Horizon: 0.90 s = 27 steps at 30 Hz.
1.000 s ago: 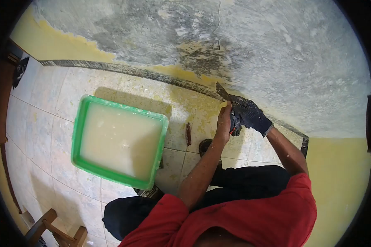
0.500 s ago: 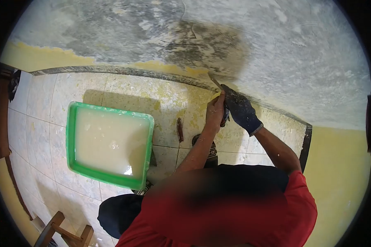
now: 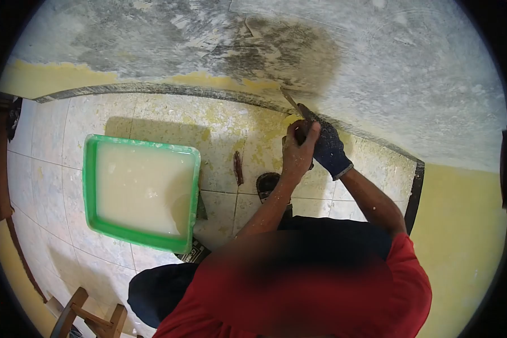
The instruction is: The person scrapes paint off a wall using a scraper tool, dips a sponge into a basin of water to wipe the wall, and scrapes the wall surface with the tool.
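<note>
My right hand [image 3: 328,145], in a dark blue glove spotted with pale flecks, is closed around a scraper [image 3: 290,101]. The narrow, flat blade slants up and left, its tip by the yellow strip at the foot of the wall [image 3: 388,79]. Bare and close against the glove, my left hand [image 3: 298,155] has its thumb and fingers curled around something dark that I cannot make out. A bit of yellow [image 3: 291,120] shows just above the left fingers; what it is stays unclear.
A green tub [image 3: 90,186] of milky liquid stands on the left. Yellow flakes litter the tiled floor [image 3: 219,197]. A reddish-brown strip [image 3: 238,168] lies between the tub and a dark sandal [image 3: 267,185]. A wooden stool [image 3: 73,312] is at the lower left.
My left hand has turned, so its thumb and curled fingers now show beside the glove. The scraper has shifted slightly up and left in view. The whole view has moved a little.
</note>
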Each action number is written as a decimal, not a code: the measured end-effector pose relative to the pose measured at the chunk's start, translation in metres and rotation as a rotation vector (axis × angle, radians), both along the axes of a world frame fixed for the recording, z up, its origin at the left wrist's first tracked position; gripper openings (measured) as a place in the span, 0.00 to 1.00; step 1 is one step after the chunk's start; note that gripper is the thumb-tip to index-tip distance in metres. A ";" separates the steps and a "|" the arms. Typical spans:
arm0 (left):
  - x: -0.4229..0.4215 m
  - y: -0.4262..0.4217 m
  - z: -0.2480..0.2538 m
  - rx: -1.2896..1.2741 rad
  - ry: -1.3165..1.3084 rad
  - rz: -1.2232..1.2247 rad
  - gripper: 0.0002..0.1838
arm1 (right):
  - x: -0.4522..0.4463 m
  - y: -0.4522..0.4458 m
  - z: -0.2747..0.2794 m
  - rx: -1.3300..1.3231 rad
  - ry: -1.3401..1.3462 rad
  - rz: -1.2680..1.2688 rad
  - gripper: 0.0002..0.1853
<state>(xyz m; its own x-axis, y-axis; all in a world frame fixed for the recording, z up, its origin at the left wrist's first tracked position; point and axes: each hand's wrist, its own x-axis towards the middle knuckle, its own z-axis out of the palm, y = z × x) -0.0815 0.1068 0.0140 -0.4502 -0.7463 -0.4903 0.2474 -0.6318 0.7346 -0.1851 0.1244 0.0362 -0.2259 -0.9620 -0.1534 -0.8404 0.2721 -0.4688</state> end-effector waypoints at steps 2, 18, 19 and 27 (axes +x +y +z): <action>-0.008 0.010 -0.003 -0.142 -0.075 -0.005 0.42 | -0.006 0.006 -0.020 -0.103 -0.520 -0.143 0.16; -0.004 0.011 -0.001 -0.283 -0.282 -0.086 0.50 | -0.029 0.029 -0.062 -0.156 -0.877 -0.135 0.21; -0.002 0.009 0.000 -0.316 -0.319 -0.070 0.50 | -0.030 0.025 -0.067 -0.145 -1.181 -0.164 0.22; -0.003 0.011 0.007 -0.457 -0.504 -0.157 0.50 | -0.025 0.031 -0.061 -0.132 -1.488 -0.224 0.25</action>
